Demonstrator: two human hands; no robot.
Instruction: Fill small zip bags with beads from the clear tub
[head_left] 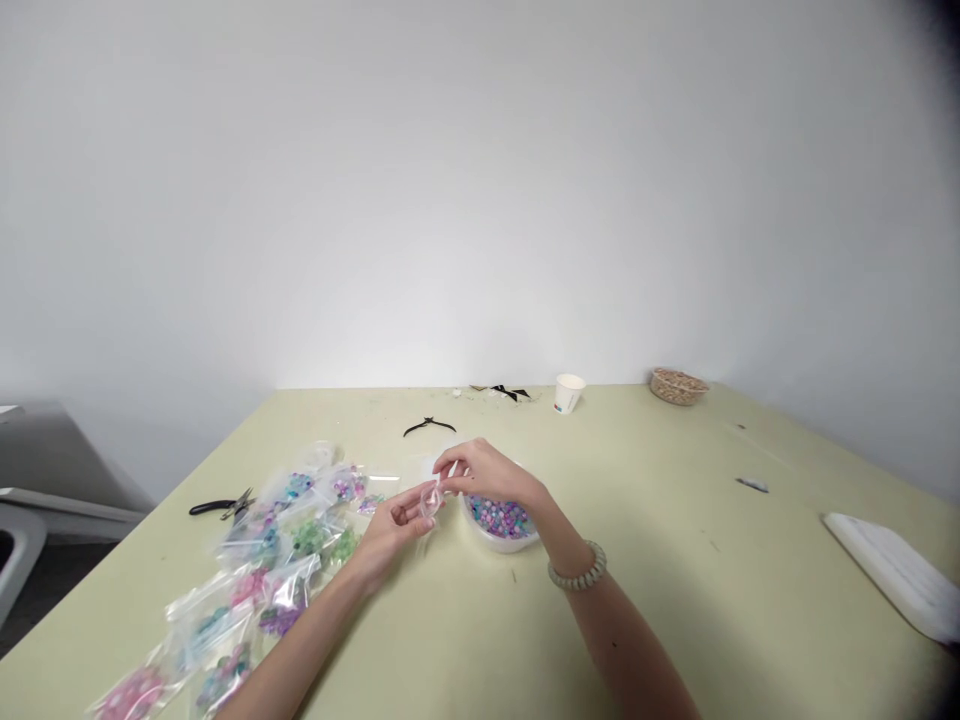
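My left hand [396,522] is closed on a small clear, pinkish item [430,499], which looks like a roll or little bag of clear material. My right hand [480,472] reaches in from the right, its fingertips pinched at the top of the same item, beside a small white piece. Under my right hand stands a round white bowl [504,545] full of purple, blue and pink beads [501,518]. My right hand and wrist hide part of the bowl. A beaded bracelet [579,570] is on my right wrist.
Clear bags of coloured beads [307,538] spread over the table's left side, with black-handled pliers [223,506] beyond. Further back are black pliers [429,425], black ribbon [511,393], a paper cup [569,393] and a bowl of brownish bits [678,387]. A white object [896,572] lies right.
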